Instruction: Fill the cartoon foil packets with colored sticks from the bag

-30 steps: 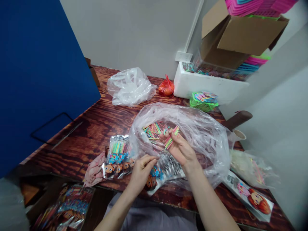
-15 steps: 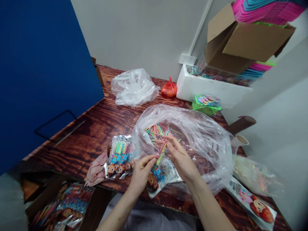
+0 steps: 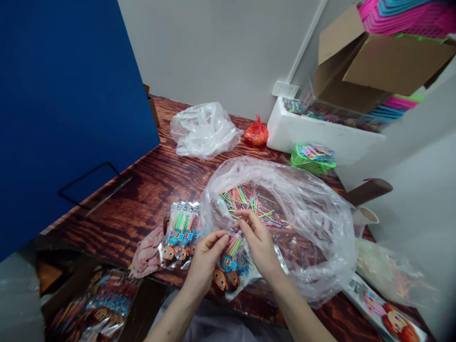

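My left hand pinches the upper left edge of a small printed plastic packet with cartoon faces on its lower part. Pink and yellow-green thin sticks show through the packet's upper part. At the packet's top, my right hand has its thumb and fingers closed on the opening edge, partly hiding it. Just beyond my fingers, loose coloured sticks lie in a large clear plastic bag with its mouth spread wide. Left of my hands are filled packets of the same print.
A pink cloth lies at the table's front left, above a box of packets. Farther back are a crumpled clear bag, a red bag, a green basket and a white foam box. A blue panel borders the left.
The bundle of sticks, earlier held between my hands above the packet, is now inside it. My right hand has moved to the packet's top edge. The view has shifted slightly left.
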`<state>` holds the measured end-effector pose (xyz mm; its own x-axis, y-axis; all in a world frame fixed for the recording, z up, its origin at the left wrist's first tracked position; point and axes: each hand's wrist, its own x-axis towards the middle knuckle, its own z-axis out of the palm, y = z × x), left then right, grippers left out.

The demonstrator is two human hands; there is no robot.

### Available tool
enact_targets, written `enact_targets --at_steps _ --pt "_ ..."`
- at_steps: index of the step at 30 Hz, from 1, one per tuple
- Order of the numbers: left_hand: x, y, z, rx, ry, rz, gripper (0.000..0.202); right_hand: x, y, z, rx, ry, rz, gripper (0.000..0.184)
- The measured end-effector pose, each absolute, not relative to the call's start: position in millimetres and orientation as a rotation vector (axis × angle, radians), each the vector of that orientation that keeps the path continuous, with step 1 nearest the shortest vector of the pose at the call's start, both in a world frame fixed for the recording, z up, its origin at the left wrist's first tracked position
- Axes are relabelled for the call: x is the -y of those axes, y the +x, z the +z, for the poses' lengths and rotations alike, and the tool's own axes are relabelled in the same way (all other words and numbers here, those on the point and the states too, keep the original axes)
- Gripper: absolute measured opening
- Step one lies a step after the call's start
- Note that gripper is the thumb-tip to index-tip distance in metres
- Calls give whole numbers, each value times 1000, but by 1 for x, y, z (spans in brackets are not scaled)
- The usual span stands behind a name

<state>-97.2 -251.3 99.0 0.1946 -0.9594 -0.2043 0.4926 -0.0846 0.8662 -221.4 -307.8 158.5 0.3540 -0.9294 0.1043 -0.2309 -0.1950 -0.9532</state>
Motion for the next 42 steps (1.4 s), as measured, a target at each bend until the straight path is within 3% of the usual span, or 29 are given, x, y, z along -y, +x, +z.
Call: enact_targets --at_steps 4,7,11,15,18,22,26,35,42 --pt "253 -93 103 568 1000 -1254 19 305 -220 167 -812 -1905 -719 29" --pt "248 -82 108 484 1027 -1266 21 326 -224 167 -649 -1785 -607 39" --pt "239 -56 125 457 1077 -1219 25 395 -224 148 -1144 -1902 -558 45" --pt "244 -24 130 623 1266 -899 23 460 -207 118 -1778 -2213 -183 43" --pt "257 -5 114 832 1571 -500 21 481 -188 101 -1822 -2194 -97 45" --pt "272 6 87 1083 1905 -148 27 488 -170 90 -1809 -2149 8 35" --pt "271 8 83 1124 1937 -102 37 493 -175 91 -1732 -2087 -3 27" --pt "249 -18 123 1163 1800 206 29 473 -239 102 -1467 -1815 -259 13" --pt "261 -80 126 1382 1595 -207 23 451 -275 106 -1591 -1777 -481 8"
